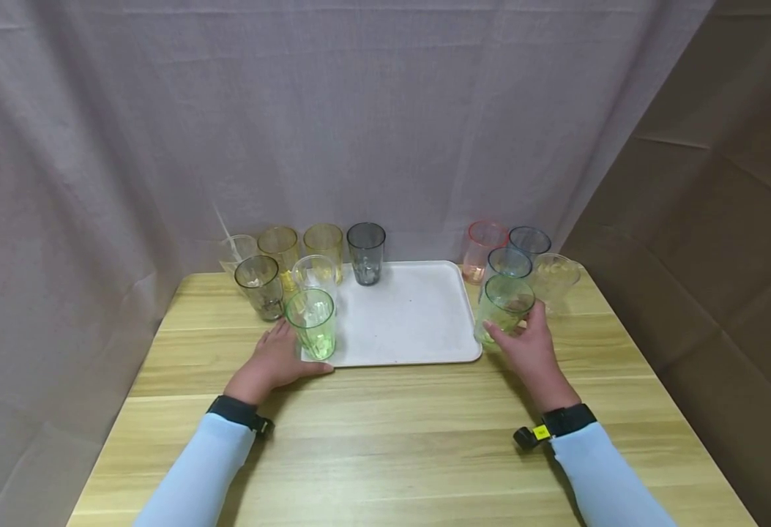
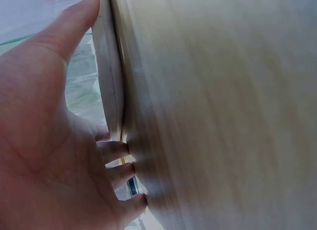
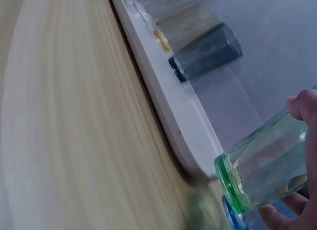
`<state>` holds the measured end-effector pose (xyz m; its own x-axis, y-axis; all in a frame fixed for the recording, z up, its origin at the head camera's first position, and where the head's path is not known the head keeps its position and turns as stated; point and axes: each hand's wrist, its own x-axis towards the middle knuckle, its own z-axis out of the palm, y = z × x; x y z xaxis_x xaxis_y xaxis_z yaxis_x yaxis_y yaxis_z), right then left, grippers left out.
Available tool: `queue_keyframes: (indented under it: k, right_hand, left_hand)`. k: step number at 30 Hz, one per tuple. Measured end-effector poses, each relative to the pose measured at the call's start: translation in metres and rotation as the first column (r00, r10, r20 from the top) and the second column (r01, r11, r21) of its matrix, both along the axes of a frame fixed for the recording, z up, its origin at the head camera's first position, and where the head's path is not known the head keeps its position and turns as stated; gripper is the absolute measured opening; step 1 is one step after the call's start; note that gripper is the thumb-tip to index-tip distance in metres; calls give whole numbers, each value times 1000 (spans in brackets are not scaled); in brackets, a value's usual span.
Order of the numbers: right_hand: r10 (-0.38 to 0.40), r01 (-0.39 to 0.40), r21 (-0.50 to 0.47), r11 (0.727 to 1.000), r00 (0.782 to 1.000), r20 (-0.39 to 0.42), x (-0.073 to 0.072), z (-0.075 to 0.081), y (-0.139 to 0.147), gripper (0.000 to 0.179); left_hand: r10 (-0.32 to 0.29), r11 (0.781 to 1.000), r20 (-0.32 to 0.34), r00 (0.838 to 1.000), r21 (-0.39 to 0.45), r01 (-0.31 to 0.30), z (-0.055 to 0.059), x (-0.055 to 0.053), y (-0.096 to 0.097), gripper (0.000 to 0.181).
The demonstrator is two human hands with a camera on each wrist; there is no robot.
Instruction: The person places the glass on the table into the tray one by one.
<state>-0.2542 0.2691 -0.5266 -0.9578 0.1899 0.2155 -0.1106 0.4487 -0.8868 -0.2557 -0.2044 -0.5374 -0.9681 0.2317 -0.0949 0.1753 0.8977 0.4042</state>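
Note:
My right hand grips a green drinking glass by its side, at the tray's right edge. In the right wrist view the thumb and fingers wrap this glass, whose base is near the tray corner; I cannot tell whether it touches anything. My left hand rests at the front left corner of the white tray, thumb along the front edge. The left wrist view shows that thumb against the rim. Beside it, another green glass stands on the tray, with a clear glass behind.
A dark grey glass and a yellow glass stand at the tray's back. Left of the tray are a smoky glass, a yellow glass and a clear one. A pink glass, blue-rimmed glasses and a pale glass are right.

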Motion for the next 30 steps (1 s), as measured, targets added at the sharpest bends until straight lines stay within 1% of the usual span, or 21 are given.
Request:
queue_keyframes:
  k: [4, 6, 10, 12, 15, 20, 22, 25, 30]
  right_hand:
    - [68, -68, -4, 998, 998, -13, -7, 3, -17, 96]
    - [110, -111, -19, 994, 993, -37, -12, 3, -28, 94]
    - [166, -166, -4, 986, 985, -54, -26, 4, -54, 90]
    - [179, -178, 27, 984, 983, -36, -35, 4, -68, 92]
    - [215, -215, 34, 976, 976, -13, -46, 5, -89, 93]
    - [297, -298, 29, 954, 955, 25, -61, 9, -123, 91]
    - [317, -319, 39, 947, 948, 34, -67, 11, -136, 91]
    - [341, -342, 49, 938, 940, 29, -76, 13, -154, 92]
    - [369, -369, 32, 929, 930, 7, -87, 16, -175, 88]
  left_hand:
    - [0, 1000, -1, 1000, -3, 0, -1, 0, 0, 140]
    - [0, 1000, -1, 1000, -5, 0, -2, 0, 0, 141]
    - [4, 1000, 6, 1000, -6, -4, -1, -1, 0, 142]
    - [4, 1000, 5, 1000, -3, -4, -1, -1, -1, 142]
    - [3, 1000, 2, 1000, -1, -3, -1, -2, 0, 141]
    - [-6, 1000, -1, 1000, -2, 6, -1, -2, -1, 139]
    - [-10, 1000, -4, 1000, -1, 10, -2, -1, -1, 139]
    - [-6, 1000, -2, 1000, 3, 6, -1, -2, -1, 138]
    - [-5, 1000, 8, 1000, -3, 5, 1, -2, 0, 138]
